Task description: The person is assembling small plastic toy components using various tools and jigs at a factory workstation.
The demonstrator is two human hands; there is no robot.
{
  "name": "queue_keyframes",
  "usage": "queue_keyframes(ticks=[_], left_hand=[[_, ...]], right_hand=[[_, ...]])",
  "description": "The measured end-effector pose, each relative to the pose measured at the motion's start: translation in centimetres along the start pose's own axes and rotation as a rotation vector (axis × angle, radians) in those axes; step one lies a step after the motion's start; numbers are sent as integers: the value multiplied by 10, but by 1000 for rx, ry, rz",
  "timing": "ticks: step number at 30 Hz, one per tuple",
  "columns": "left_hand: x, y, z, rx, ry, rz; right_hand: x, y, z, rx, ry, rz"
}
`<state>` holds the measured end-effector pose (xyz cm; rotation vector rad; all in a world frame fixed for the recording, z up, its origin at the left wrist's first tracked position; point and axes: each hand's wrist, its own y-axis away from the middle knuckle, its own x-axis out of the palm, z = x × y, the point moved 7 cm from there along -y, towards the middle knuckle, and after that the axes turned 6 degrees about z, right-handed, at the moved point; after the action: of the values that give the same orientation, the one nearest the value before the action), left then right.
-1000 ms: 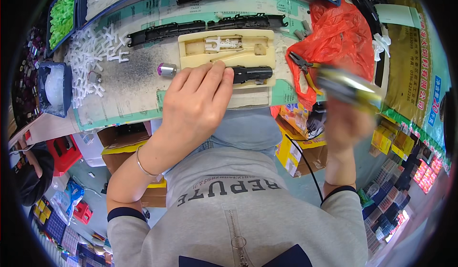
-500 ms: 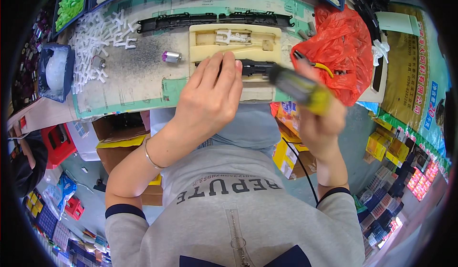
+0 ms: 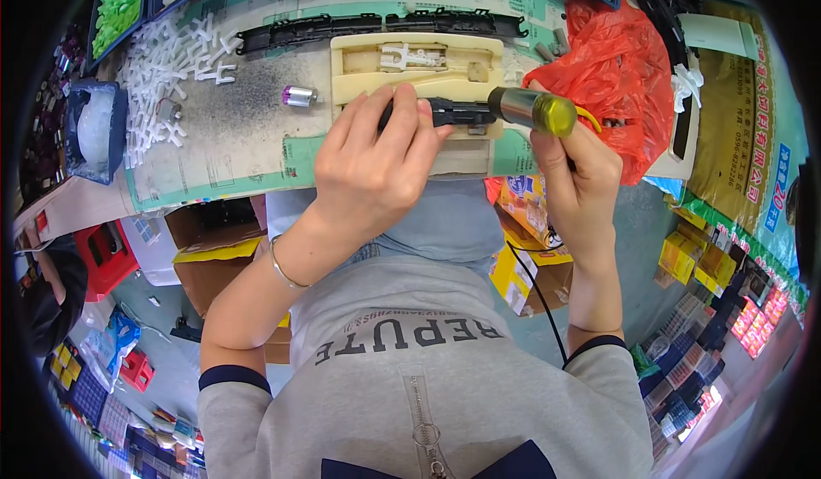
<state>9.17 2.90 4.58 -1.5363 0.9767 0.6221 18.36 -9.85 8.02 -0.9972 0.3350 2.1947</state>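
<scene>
**Steady Hands at the Assembly Jig**

A worker's left hand [image 3: 372, 171] presses a black plastic part [image 3: 449, 113] into a cream-coloured jig [image 3: 410, 68], fingers [image 3: 402, 124] curled together over its left end. The right hand [image 3: 573, 167] has its fingers wrapped tightly around a yellow-capped power screwdriver [image 3: 530, 109], whose tip meets the part's right end. Done well, the step likely calls for firm downward pressure on the part and a driver kept in line with it. The surface [image 3: 231, 150], grey and smudged, also carries a small purple-ended motor [image 3: 299, 96], scattered white plastic pieces [image 3: 171, 60], long black strips [image 3: 376, 24] and a red plastic bag [image 3: 616, 77]. Cardboard boxes [image 3: 205, 257] crowd the floor below.
</scene>
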Motion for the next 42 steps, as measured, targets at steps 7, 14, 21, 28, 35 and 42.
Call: queue_keyframes(ticks=[7, 14, 21, 28, 35, 42], left_hand=[[3, 6, 1, -31, -14, -25], [2, 7, 0, -1, -58, 41], [1, 11, -3, -10, -30, 93], [3, 15, -3, -37, -27, 86], [5, 17, -4, -42, -14, 63], [5, 18, -2, -55, 10, 63]], right_hand=[[-29, 7, 4, 33, -26, -150], [-2, 6, -15, 114, 213, 98], [28, 6, 12, -194, 143, 113], [12, 8, 15, -264, -7, -112], [14, 11, 21, -247, 72, -70], [13, 9, 14, -235, 41, -98]])
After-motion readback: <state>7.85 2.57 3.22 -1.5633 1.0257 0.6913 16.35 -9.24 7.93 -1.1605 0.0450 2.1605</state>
